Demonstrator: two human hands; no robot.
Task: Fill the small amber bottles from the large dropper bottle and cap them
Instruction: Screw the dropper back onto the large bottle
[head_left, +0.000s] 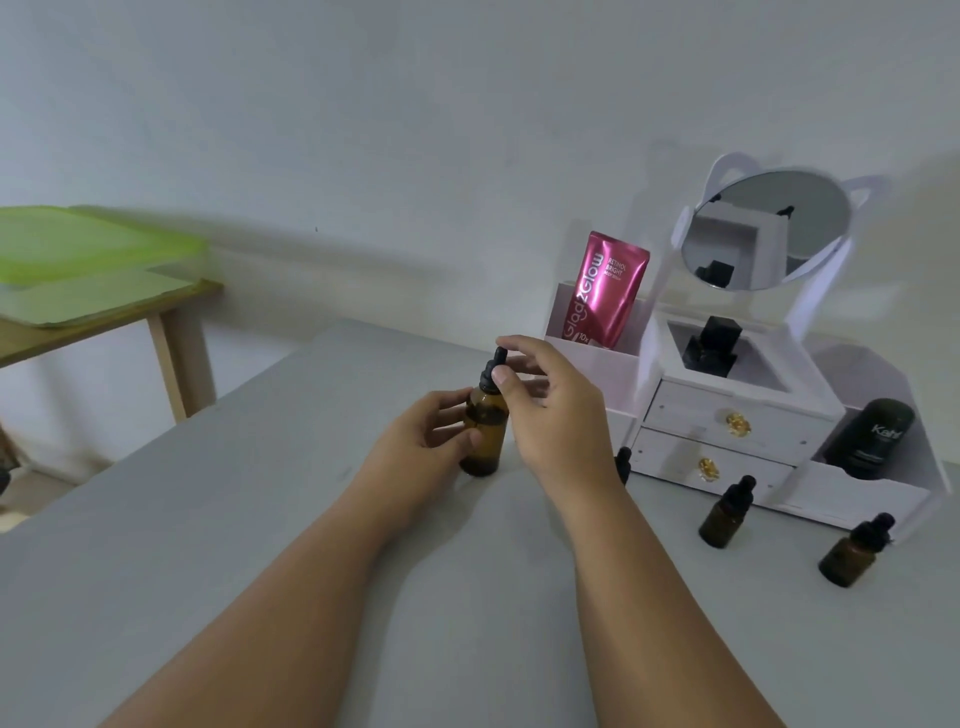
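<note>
Head view, looking down along both forearms onto a grey bench (208, 519). The large dropper bottle (485, 431) stands upright on the bench near its middle, amber glass with a black dropper cap (493, 371) on top. The left hand (426, 434) wraps round the bottle's body from the left, fingers curled against the glass. The right hand (550, 405) comes in from the right and above, thumb and forefinger closed on the black dropper cap, the other fingers loosely curled behind it.

To the right of the right forearm stand three small amber bottles, all upright on the bench with black dropper tops on. The first small bottle (623, 464) is mostly hidden behind the right wrist, just in front of the organiser. The second small bottle (724, 514) stands further right, and the third small bottle (854, 551) sits right again and nearer the camera, well apart from the large bottle.

Behind them is a white organiser (727, 431) with two drawers that have gold knobs. A round mirror (769, 228) rises on its top. A pink pouch (605, 288) leans in its left compartment, a black bottle (872, 434) stands in its right compartment, and some black item (711, 345), too dark to identify, lies in the top recess.

At far left, against the wall, a wooden side table (176, 353) carries a green sheet (78, 260).
</note>
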